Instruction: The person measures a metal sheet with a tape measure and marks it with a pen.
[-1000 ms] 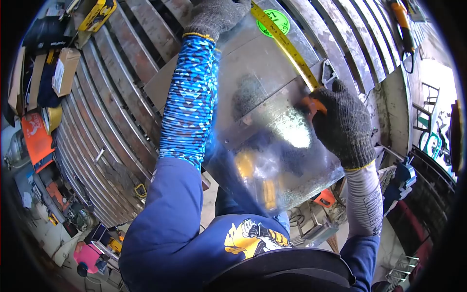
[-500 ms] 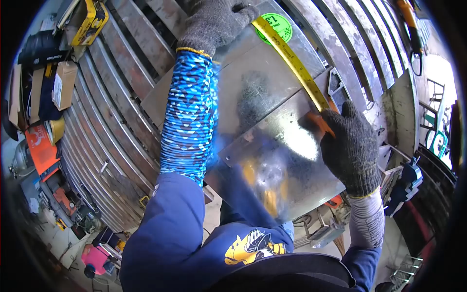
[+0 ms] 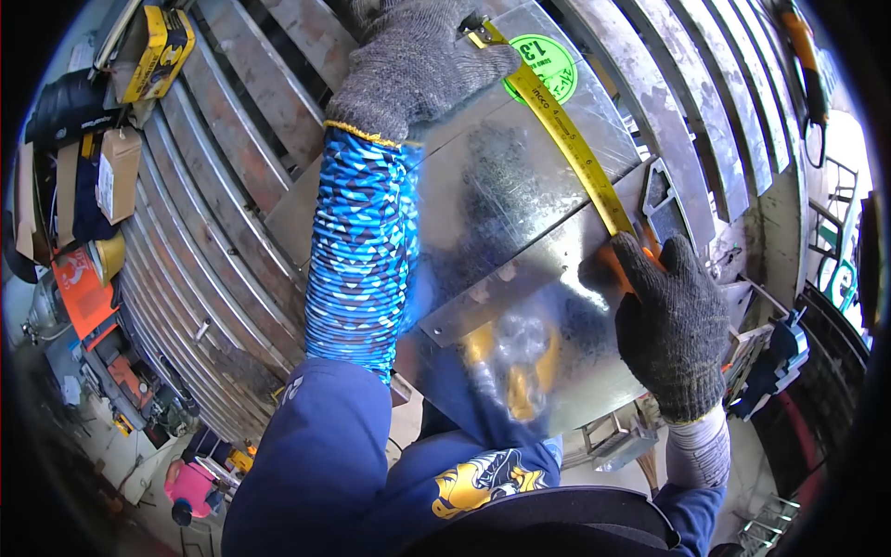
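My left hand (image 3: 418, 70), in a grey knit glove, is closed at the hooked end of a yellow tape measure (image 3: 575, 148) at the top centre. My right hand (image 3: 676, 320), in a dark knit glove, is closed around the orange case at the other end of the tape. The blade runs extended between the hands, over shiny metal sheets (image 3: 492, 186). A round green label (image 3: 549, 67) lies partly under the blade near my left hand. Much of the case is hidden by my right fingers.
The sheets lie on a slatted metal table (image 3: 209, 241). An open-ended metal profile (image 3: 662, 200) lies right of the tape. Boxes (image 3: 119, 176), a yellow-and-black box (image 3: 160, 56) and an orange tool (image 3: 804, 56) lie around. A person in pink (image 3: 190, 487) is at the lower left.
My left hand has shifted slightly right and down, and the tape's hook end now shows beside its fingers. My right hand and the case have moved slightly down in view.
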The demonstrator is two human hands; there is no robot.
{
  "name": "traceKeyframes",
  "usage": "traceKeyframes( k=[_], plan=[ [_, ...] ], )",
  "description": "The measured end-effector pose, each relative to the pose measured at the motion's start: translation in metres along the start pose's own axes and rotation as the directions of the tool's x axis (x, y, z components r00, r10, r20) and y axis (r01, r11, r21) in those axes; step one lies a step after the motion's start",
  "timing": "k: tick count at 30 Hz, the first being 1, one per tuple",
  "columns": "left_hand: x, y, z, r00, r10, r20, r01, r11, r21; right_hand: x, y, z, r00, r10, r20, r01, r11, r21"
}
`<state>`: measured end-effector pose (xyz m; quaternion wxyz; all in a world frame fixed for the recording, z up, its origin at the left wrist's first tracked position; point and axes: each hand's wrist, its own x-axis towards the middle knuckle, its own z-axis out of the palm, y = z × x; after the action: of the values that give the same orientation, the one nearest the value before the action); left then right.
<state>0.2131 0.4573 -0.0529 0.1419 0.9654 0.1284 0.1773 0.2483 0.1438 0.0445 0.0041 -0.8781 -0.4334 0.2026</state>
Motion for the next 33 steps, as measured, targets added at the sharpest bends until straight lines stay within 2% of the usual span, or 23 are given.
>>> traceKeyframes(
  k=[13, 16, 20, 22, 24, 25, 26, 28, 29, 30, 31, 32, 33],
  plan=[
    [0.002, -0.002, 0.002, 0.996, -0.016, 0.087, 0.015, 1.000, 0.008, 0.011, 0.000, -0.012, 0.997, -0.035, 0.076, 0.031, 0.998, 0.057],
    [0.002, -0.003, 0.003, 0.996, -0.016, 0.090, 0.015, 1.000, 0.012, 0.009, 0.001, -0.008, 0.998, -0.056, 0.029, 0.053, 0.992, 0.110],
    [0.002, -0.003, 0.003, 0.997, -0.051, 0.061, 0.049, 0.998, 0.041, 0.003, 0.001, -0.002, 0.997, -0.041, 0.063, 0.037, 0.998, 0.056],
    [0.009, -0.004, 0.003, 0.976, -0.191, 0.101, 0.200, 0.975, -0.096, 0.000, 0.001, 0.002, 0.999, -0.024, -0.032, 0.024, 0.999, 0.020],
    [0.015, 0.001, -0.016, 0.936, -0.271, 0.227, 0.315, 0.930, -0.191, -0.001, 0.000, -0.004, 0.995, -0.087, -0.056, 0.089, 0.996, 0.025],
    [0.007, 0.017, -0.045, 0.865, -0.439, 0.241, 0.501, 0.778, -0.380, -0.002, -0.001, -0.006, 0.986, -0.115, -0.118, 0.122, 0.991, 0.058],
    [0.014, -0.021, -0.011, 0.963, -0.268, -0.008, 0.254, 0.923, -0.288, -0.002, -0.005, -0.007, 0.973, -0.136, -0.185, 0.155, 0.984, 0.092],
    [-0.007, -0.029, -0.057, 0.963, -0.269, 0.031, 0.251, 0.845, -0.471, -0.010, -0.021, -0.006, 0.955, -0.201, -0.217, 0.228, 0.968, 0.108],
    [-0.030, -0.023, -0.081, 0.944, -0.318, -0.082, 0.254, 0.866, -0.431, -0.018, -0.032, -0.005, 0.941, -0.235, -0.244, 0.269, 0.956, 0.116],
    [-0.041, -0.023, -0.115, 0.973, -0.222, 0.063, 0.230, 0.923, -0.307, -0.028, -0.043, -0.006, 0.924, -0.265, -0.275, 0.306, 0.944, 0.119],
    [-0.062, -0.029, -0.129, 0.982, -0.176, 0.074, 0.190, 0.936, -0.295, -0.039, -0.059, -0.007, 0.945, -0.266, -0.190, 0.291, 0.949, 0.122],
    [-0.080, -0.034, -0.142, 0.988, -0.130, 0.080, 0.148, 0.948, -0.282, -0.046, -0.072, 0.004, 0.935, -0.298, -0.194, 0.318, 0.944, 0.085],
    [-0.088, -0.034, -0.157, 0.889, -0.320, 0.327, 0.392, 0.902, -0.182, -0.054, -0.085, 0.007, 0.949, -0.294, -0.114, 0.306, 0.946, 0.109]
  ],
)
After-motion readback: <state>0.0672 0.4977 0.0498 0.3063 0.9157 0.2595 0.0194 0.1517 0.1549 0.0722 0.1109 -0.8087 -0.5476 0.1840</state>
